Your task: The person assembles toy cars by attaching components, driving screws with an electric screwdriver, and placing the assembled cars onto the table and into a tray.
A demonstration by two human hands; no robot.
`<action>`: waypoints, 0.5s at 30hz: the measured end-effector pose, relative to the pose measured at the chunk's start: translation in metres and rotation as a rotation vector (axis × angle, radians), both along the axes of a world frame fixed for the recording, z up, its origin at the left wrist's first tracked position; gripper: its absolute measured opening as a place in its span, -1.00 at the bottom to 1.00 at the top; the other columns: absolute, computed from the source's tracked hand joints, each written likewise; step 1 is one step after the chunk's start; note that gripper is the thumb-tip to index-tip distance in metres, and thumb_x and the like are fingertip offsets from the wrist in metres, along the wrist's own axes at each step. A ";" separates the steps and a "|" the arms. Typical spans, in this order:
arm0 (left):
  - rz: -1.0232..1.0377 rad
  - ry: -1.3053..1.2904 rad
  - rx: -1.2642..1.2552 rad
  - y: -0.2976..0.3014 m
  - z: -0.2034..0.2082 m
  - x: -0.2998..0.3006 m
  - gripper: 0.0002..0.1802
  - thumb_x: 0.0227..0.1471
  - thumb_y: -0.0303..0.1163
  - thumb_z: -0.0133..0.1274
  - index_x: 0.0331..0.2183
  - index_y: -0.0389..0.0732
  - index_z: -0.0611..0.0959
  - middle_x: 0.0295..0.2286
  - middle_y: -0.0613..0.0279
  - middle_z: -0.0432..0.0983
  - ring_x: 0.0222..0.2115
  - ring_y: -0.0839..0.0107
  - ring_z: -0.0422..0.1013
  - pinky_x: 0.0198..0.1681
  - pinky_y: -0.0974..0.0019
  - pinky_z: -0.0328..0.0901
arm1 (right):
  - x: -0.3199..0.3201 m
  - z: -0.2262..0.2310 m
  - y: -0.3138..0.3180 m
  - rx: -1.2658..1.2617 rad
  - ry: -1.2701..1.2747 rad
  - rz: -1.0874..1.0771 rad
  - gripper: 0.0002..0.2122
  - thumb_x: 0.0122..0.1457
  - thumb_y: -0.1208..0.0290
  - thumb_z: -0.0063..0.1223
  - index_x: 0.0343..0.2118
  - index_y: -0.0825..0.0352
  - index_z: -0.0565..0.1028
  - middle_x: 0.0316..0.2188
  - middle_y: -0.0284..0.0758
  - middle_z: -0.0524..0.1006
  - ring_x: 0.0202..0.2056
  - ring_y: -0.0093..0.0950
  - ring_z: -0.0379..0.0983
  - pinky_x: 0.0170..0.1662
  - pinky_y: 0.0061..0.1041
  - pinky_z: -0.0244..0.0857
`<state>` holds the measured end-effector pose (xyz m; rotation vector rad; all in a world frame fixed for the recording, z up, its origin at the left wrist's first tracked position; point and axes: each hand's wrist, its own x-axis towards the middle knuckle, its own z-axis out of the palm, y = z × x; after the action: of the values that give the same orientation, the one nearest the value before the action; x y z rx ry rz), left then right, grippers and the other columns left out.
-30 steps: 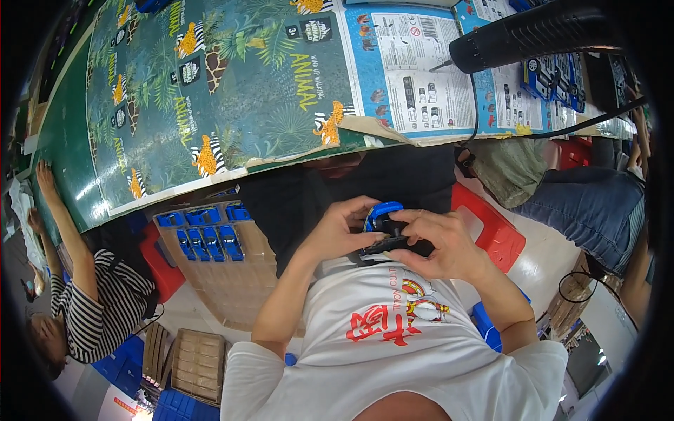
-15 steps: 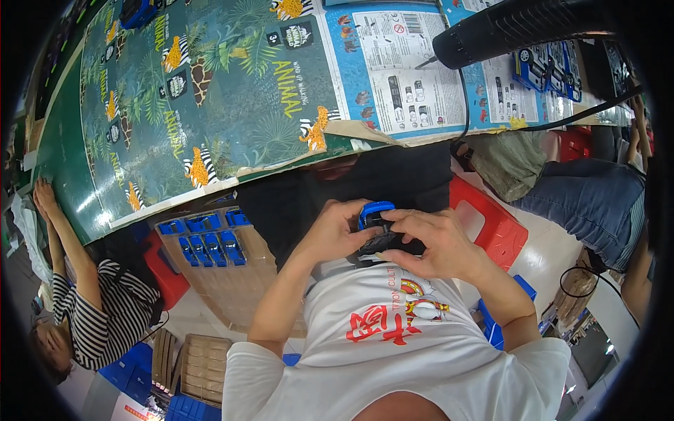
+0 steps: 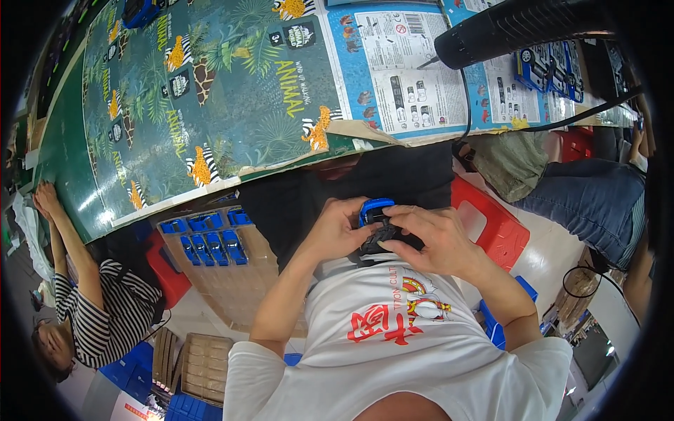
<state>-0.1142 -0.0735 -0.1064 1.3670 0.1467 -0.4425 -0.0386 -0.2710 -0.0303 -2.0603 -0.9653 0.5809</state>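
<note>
Close against the white printed T-shirt (image 3: 393,337), the left hand (image 3: 335,231) and right hand (image 3: 432,242) both curl their fingers round a blue toy car (image 3: 375,221) with a black underside, held at chest height. To the person's left, a cardboard carton (image 3: 217,270) holds rows of similar blue toy cars (image 3: 203,238). Behind the hands stands a red plastic stool (image 3: 488,221). Farther off, glossy printed jungle-animal packaging sheets (image 3: 210,91) cover the table.

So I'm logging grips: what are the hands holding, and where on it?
A blue toy car, held against the chest. Left hand grips its left side; right hand covers its black underside.
</note>
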 end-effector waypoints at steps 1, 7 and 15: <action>0.010 -0.013 -0.030 0.000 0.002 0.001 -0.70 -0.05 -0.65 0.20 -0.18 -0.32 0.66 -0.47 0.28 0.60 -0.48 0.71 0.38 -0.44 0.51 0.33 | -0.001 0.000 0.000 0.011 -0.015 -0.008 -0.73 -0.05 0.38 0.35 -0.32 0.39 0.54 -0.21 -0.19 0.61 -0.41 -0.27 0.60 -0.41 -0.42 0.48; -0.020 0.005 -0.091 0.005 0.005 -0.004 -0.65 -0.02 -0.65 0.18 -0.12 -0.31 0.65 -0.41 0.31 0.62 -0.40 0.69 0.42 -0.32 0.48 0.39 | -0.005 -0.001 -0.001 0.079 -0.105 0.010 -0.74 -0.08 0.45 0.38 -0.34 0.41 0.56 -0.25 -0.20 0.63 -0.40 -0.38 0.62 -0.40 -0.53 0.49; -0.147 0.095 -0.278 0.021 -0.002 -0.007 -0.52 0.05 -0.65 0.10 0.05 -0.31 0.51 -0.18 0.24 0.56 -0.19 0.60 0.43 -0.09 0.43 0.38 | -0.006 0.004 0.006 0.028 -0.127 0.036 -0.74 -0.08 0.45 0.38 -0.34 0.41 0.55 -0.25 -0.21 0.63 -0.39 -0.38 0.62 -0.40 -0.51 0.49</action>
<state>-0.1211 -0.0525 -0.1084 1.0875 0.0596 -0.6274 -0.0444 -0.2646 -0.0265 -2.0788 -1.0797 0.4563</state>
